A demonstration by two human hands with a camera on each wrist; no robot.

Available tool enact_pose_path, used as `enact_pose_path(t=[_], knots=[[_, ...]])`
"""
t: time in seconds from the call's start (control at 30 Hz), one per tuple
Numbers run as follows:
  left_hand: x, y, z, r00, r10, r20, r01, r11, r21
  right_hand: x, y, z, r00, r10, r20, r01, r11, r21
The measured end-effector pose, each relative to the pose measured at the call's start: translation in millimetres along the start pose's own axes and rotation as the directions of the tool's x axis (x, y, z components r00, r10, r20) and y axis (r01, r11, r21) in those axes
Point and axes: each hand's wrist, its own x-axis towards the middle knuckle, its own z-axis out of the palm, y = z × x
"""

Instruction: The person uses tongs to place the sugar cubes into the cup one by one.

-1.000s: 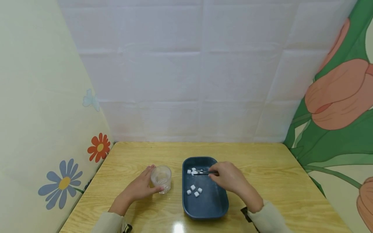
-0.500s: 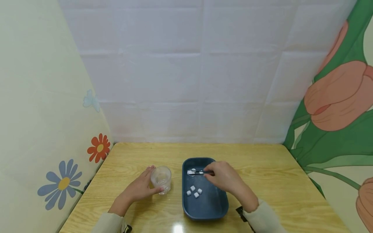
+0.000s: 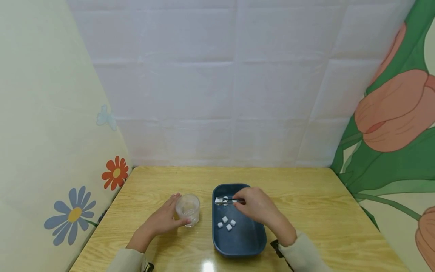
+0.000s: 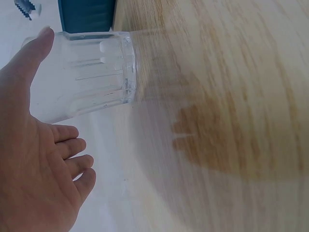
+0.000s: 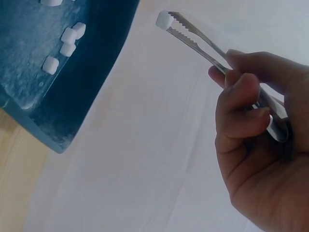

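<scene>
My left hand point(image 3: 162, 219) holds a clear drinking glass point(image 3: 188, 211) upright on the table, the thumb on its near side and the fingers on its far side. Several fingertips curl beside the glass in the left wrist view. My right hand point(image 3: 259, 206) grips metal tongs point(image 5: 203, 50) with serrated tips. Pinched at those tips is one white cube point(image 5: 164, 20), which the right wrist view shows raised above the dark blue tray point(image 3: 241, 243). Other white cubes point(image 3: 229, 227) lie in the tray, some near its far end, partly hidden by the tongs.
The wooden table point(image 3: 299, 185) carries the tray and glass. A pale cloth wall point(image 3: 217, 94) stands behind it, with painted walls at both sides. The tray's raised rim point(image 3: 213, 226) lies between the glass and my right hand.
My right hand and the tongs have moved left over the tray's far end, carrying a cube away from the others. My left hand and the glass stay put.
</scene>
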Motion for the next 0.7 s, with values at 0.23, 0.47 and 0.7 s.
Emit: enact_pose_path(t=[0.23,0.47,0.7], knots=[[0.0,-1.0,1.1,1.0,0.002,-0.009,-0.002,1.0,0.007,3.6,-3,4,1.0,-0.01,-0.01,0.01,1.0,0.007],[0.8,-4.6,4.3,1.0,0.004,-0.018,-0.003,1.0,0.015,6.9,-8,6,1.0,-0.022,-0.002,0.022,1.0,0.01],[1.7,-5.5,4.3,1.0,0.001,-0.013,-0.001,1.0,0.018,12.1,-13,9,0.999,-0.03,-0.011,0.03,1.0,-0.002]])
